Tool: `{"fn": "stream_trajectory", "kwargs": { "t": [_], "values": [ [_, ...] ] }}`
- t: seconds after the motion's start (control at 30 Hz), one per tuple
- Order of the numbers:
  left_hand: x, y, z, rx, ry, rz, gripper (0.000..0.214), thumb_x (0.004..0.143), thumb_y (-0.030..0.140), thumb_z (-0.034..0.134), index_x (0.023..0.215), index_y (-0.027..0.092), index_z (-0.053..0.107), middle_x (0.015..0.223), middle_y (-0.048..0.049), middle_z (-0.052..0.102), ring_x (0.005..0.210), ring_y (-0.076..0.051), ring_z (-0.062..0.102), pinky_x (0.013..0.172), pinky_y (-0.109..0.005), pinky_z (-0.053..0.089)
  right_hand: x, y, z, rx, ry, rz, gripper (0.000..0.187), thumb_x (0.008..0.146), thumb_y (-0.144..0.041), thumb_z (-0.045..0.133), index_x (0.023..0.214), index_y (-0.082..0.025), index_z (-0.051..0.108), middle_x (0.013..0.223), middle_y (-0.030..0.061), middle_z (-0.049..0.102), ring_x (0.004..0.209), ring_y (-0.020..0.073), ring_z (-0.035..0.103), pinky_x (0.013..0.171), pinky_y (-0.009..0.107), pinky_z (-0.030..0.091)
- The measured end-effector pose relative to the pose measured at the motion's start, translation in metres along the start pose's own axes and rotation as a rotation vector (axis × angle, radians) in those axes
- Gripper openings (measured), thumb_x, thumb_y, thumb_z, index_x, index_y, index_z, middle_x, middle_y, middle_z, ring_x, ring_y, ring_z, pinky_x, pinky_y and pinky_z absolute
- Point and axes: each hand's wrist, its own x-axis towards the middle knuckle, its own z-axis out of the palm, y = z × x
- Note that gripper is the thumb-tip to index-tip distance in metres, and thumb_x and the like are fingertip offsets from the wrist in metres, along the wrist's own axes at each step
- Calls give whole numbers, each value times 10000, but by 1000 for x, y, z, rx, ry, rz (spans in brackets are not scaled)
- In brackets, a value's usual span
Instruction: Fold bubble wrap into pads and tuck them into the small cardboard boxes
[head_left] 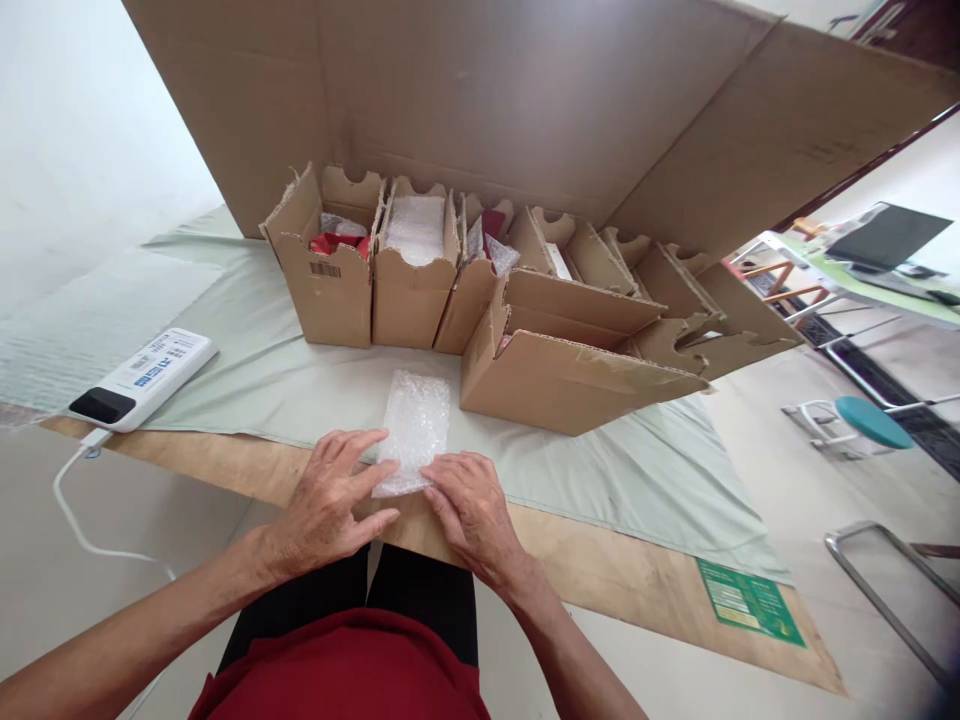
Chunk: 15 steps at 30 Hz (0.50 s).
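Note:
A clear bubble-wrap pouch point(414, 425) lies flat on the pale green cloth point(255, 380) at the table's near edge. My left hand point(330, 505) rests on its near left corner, fingers stretched out and spread. My right hand point(472, 505) presses on its near right corner with fingers laid flat. Neither hand grips anything. Behind the pouch stands a row of open cardboard boxes point(334, 270), some holding bubble-wrapped and red items.
A large cardboard sheet point(480, 90) leans behind the boxes. An empty box point(555, 375) lies on its side at right. A white power strip point(142, 378) with a cable sits at left. A green sticker point(750, 603) marks the wooden table edge. A stool point(870, 422) stands far right.

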Motion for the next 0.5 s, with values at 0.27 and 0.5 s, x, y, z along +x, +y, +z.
{"fn": "stream_trajectory", "kwargs": {
  "t": [0.27, 0.5],
  "values": [
    [16, -7, 8, -245, -99, -411, 209, 904, 338, 599, 1001, 200, 722, 731, -14, 676, 701, -194, 616, 700, -332, 492, 12, -3, -13, 6, 107, 195, 271, 1019, -353, 521, 1201, -243, 690, 1084, 89, 738, 1014, 268, 658, 905, 439, 494],
    [35, -19, 13, -273, -189, -565, 366, 838, 362, 631, 1165, 207, 681, 697, 35, 621, 568, -141, 536, 615, -290, 451, 12, -6, 5, -179, -86, -46, 308, 939, -178, 595, 1241, -185, 653, 1314, 148, 659, 1228, 337, 567, 987, 513, 436]
  ]
}}
